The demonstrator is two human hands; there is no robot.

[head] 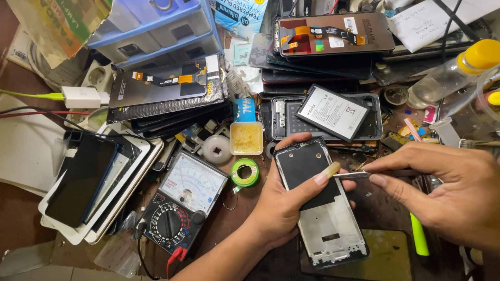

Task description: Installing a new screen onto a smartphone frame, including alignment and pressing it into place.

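1. Centrally, a phone frame (pixel 323 208) is gripped by the left hand (pixel 284 200).
2. Tweezers (pixel 359 174) are pinched in the right hand (pixel 442 192), their tip just beside the left thumb.
3. A multimeter (pixel 179 208) lies left of the left hand.

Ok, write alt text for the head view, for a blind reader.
The left hand grips an opened phone frame while the right hand holds metal tweezers at its edge. Around them lie a multimeter, a solder spool and stacked phone screens.

Multimeter (pixel 179 208) left of phone frame (pixel 325 218).
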